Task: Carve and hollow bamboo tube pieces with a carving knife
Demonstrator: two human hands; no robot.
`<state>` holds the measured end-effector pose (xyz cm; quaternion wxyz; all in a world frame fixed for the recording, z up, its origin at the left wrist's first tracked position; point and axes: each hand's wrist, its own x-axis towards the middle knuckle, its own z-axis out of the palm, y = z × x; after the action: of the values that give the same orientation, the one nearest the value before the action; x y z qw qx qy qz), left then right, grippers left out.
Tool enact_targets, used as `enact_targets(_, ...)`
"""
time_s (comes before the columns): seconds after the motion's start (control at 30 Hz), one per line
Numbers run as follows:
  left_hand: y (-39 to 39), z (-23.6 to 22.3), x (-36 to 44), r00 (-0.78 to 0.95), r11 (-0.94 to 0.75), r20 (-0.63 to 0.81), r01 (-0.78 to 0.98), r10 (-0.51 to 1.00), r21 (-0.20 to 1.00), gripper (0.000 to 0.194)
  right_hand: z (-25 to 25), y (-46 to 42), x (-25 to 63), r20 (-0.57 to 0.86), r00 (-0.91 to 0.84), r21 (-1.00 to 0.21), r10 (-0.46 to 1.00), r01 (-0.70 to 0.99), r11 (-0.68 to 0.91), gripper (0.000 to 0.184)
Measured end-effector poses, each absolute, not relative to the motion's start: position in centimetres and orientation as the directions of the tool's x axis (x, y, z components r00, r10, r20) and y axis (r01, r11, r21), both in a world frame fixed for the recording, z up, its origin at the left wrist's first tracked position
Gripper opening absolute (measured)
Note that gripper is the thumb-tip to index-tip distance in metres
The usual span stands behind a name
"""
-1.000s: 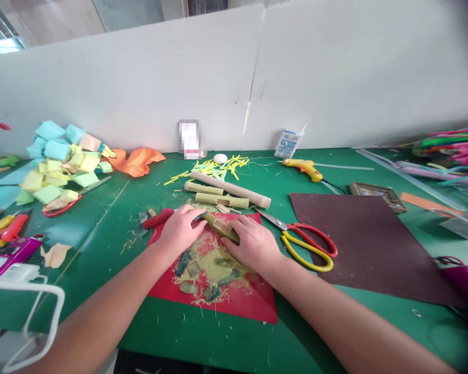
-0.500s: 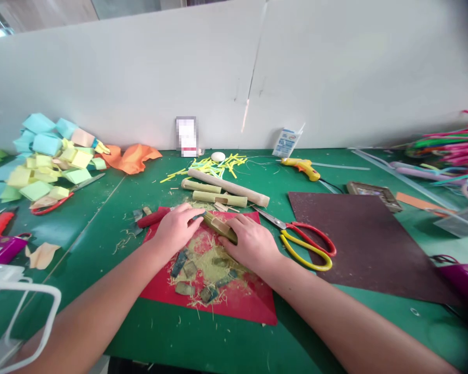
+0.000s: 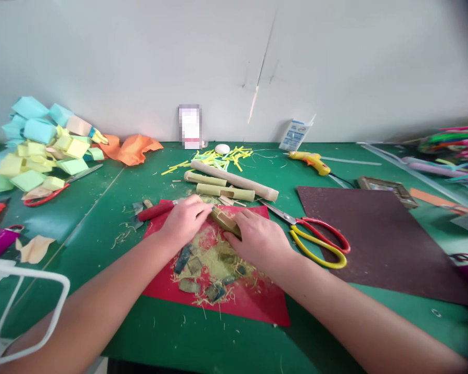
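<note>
A short bamboo tube (image 3: 225, 221) with a cut opening lies at a slant above a red sheet (image 3: 253, 306). My right hand (image 3: 259, 239) is closed round its near end. My left hand (image 3: 185, 218) has its fingers pinched at the far end, on a small dark scrap that looks like sandpaper, mostly hidden. Several worn sandpaper pieces (image 3: 189, 285) lie on the sheet among pale dust and fibres. Past my hands rest a notched bamboo tube (image 3: 242, 194), another bamboo tube (image 3: 205, 179) and a longer pale tube (image 3: 234, 179).
Red-and-yellow-handled scissors (image 3: 320, 241) lie right of my right hand, by a dark brown board (image 3: 374, 244). A red-handled tool (image 3: 156, 210) lies beside my left hand. Farther back are a yellow glue gun (image 3: 310, 162), yellow strips (image 3: 206, 158) and folded paper pieces (image 3: 39, 150).
My left hand has slid slightly along the bamboo tube towards my right hand, covering more of its far end. Both hands keep their grip. The camera view has shifted a little.
</note>
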<state>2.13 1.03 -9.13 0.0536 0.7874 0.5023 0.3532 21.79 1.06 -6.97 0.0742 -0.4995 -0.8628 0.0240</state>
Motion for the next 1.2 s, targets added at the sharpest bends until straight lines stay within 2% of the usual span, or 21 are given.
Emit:
enact_targets(0.37, 0.8, -9.0, 2.3, 0.259, -0.480, 0.530, 0.810, 0.808, 0.336, 0.022, -7.4, 0.6, 21.9, 0.154, -0.475, -0.173, 0.866, 0.850, 0.497, 0.019)
enact_targets(0.47, 0.8, -8.9, 2.4, 0.296, -0.499, 0.491, 0.790, 0.819, 0.355, 0.021, -7.4, 0.6, 22.0, 0.162, -0.475, -0.189, 0.865, 0.845, 0.500, 0.020)
enact_targets(0.57, 1.2, -8.5, 2.1, 0.194, -0.440, 0.484, 0.766, 0.853, 0.468, 0.019, -7.5, 0.7, 22.1, 0.165, -0.469, -0.211, 0.868, 0.843, 0.495, 0.021)
enact_targets(0.63, 1.4, -8.1, 1.9, 0.045, -0.329, 0.424, 0.707, 0.904, 0.626, 0.021, -7.6, 0.8, 22.2, 0.167, -0.475, -0.214, 0.864, 0.838, 0.502, 0.022)
enact_targets(0.7, 1.3, -7.6, 1.9, -0.110, -0.187, 0.291, 0.546, 0.951, 0.817, 0.026, -7.7, 0.9, 22.3, 0.166, -0.483, -0.203, 0.860, 0.836, 0.509, 0.022)
enact_targets(0.77, 1.0, -7.1, 2.1, -0.186, -0.073, 0.141, 0.331, 0.972, 0.941, 0.031, -7.8, 0.9, 22.3, 0.169, -0.486, -0.190, 0.857, 0.837, 0.513, 0.022)
enact_targets(0.83, 0.7, -7.0, 2.3, -0.186, -0.023, 0.057, 0.178, 0.981, 0.984, 0.033, -7.9, 0.9, 22.4, 0.176, -0.486, -0.185, 0.856, 0.838, 0.514, 0.023)
enact_targets(0.93, 0.6, -7.1, 2.3, -0.162, 0.000, 0.017, 0.103, 0.987, 0.995, 0.031, -8.0, 0.9, 22.5, 0.187, -0.484, -0.192, 0.855, 0.835, 0.515, 0.023)
enact_targets(1.0, 0.6, -7.3, 2.2, -0.154, -0.015, 0.037, 0.140, 0.987, 0.990, 0.031, -8.0, 0.9, 22.5, 0.192, -0.485, -0.194, 0.853, 0.833, 0.518, 0.023)
enact_targets(1.07, 0.6, -7.5, 1.9, -0.142, -0.080, 0.127, 0.300, 0.982, 0.951, 0.029, -8.0, 0.9, 22.6, 0.193, -0.489, -0.195, 0.851, 0.831, 0.522, 0.023)
enact_targets(1.13, 0.7, -7.7, 1.7, -0.065, -0.206, 0.280, 0.524, 0.958, 0.826, 0.024, -8.0, 1.0, 22.6, 0.194, -0.490, -0.198, 0.850, 0.829, 0.523, 0.022)
enact_targets(1.2, 0.8, -7.9, 1.5, 0.067, -0.326, 0.384, 0.673, 0.921, 0.664, 0.023, -7.9, 1.0, 22.6, 0.201, -0.491, -0.209, 0.848, 0.824, 0.527, 0.021)
